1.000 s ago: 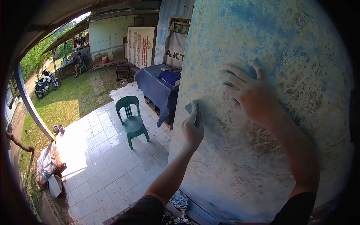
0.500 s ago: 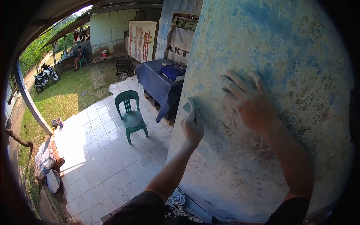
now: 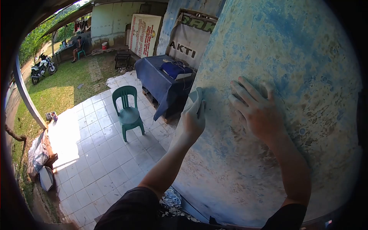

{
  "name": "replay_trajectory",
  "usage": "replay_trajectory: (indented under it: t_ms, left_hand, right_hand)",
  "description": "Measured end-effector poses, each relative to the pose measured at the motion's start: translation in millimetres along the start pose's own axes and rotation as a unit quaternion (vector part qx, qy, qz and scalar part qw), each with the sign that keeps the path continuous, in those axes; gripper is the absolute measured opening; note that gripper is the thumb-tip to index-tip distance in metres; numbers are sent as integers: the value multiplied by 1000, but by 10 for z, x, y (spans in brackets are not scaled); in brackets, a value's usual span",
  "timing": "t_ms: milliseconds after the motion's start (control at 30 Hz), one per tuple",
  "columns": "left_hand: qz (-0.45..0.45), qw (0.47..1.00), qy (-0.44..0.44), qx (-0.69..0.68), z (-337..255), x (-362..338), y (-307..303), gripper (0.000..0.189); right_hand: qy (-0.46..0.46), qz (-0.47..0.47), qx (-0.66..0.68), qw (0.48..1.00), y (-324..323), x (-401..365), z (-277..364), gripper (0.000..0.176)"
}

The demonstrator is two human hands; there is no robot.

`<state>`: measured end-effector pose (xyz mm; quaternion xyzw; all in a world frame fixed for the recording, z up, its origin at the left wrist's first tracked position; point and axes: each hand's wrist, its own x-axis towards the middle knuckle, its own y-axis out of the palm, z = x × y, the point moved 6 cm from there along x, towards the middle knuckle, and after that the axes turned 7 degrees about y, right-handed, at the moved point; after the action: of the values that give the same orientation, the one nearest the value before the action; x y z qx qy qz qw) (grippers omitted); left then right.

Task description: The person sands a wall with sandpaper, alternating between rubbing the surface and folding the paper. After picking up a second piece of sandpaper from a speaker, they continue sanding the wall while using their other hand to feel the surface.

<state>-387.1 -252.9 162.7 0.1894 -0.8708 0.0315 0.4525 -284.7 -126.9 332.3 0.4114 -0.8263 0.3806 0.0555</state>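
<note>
A wall [image 3: 245, 165] with worn, patchy blue and cream paint fills the right side of the view. My left hand [image 3: 193, 119], whitened with dust, is closed around a small bent grey sheet that looks like sandpaper [image 3: 196, 96], at the wall's left edge. The sheet's upper part sticks out above the fingers. To the right, my right hand [image 3: 262, 115] lies on the wall's face with its fingers spread and nothing in it.
A green plastic chair [image 3: 128, 113] stands on the white tile floor [image 3: 103, 168]. Behind it is a table under a dark blue cloth [image 3: 153, 74]. Sacks [image 3: 40, 153] lie at the floor's left edge. A motorcycle [image 3: 43, 68] and a seated person [image 3: 78, 50] are farther off.
My left hand has moved up along the wall's edge with the sandpaper. My right hand stays at nearly the same spot on the wall. The camera view has shifted slightly.
</note>
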Motion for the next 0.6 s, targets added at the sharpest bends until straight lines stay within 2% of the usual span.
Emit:
replay_trajectory:
  t_ms: [33, 100, 167, 233, 267, 333, 467, 533, 567, 600]
  left_hand:
    - [1, 1000, 1, 2, 94, -185, 12, 41]
    - [1, 993, 106, 48, -11, -480, -22, 44]
    - [11, 996, 84, 35, 32, -465, -4, 46]
    - [30, 999, -4, 33, -75, -169, 22, 46]
    - [26, 999, -8, 29, -137, -3, 40, 46]
    - [-1, 1000, 4, -2, -206, 303, 34, 47]
    - [-14, 998, 53, 10, -125, -117, 79, 46]
    - [-44, 990, 128, 32, -221, -307, -12, 44]
    - [-44, 990, 132, 31, -180, -280, 22, 44]
    - [-35, 996, 71, 27, -211, -117, 22, 29]
  right_hand:
    - [4, -9, 11, 1000, -18, -9, 8, 18]
    - [6, 4, 8, 1000, -26, -30, 11, 19]
    - [7, 15, -1, 1000, -21, -20, 3, 19]
    - [3, -2, 4, 1000, -41, -8, -1, 18]
    - [-1, 2, 0, 1000, -37, -11, 1, 18]
    - [4, -7, 9, 1000, -47, -9, 2, 19]
    - [12, -7, 27, 1000, -60, 5, 5, 20]
    - [10, 8, 12, 1000, -38, 0, -2, 20]
    - [12, 5, 10, 1000, -37, 11, -3, 20]
    - [12, -4, 9, 1000, -43, 18, -1, 20]
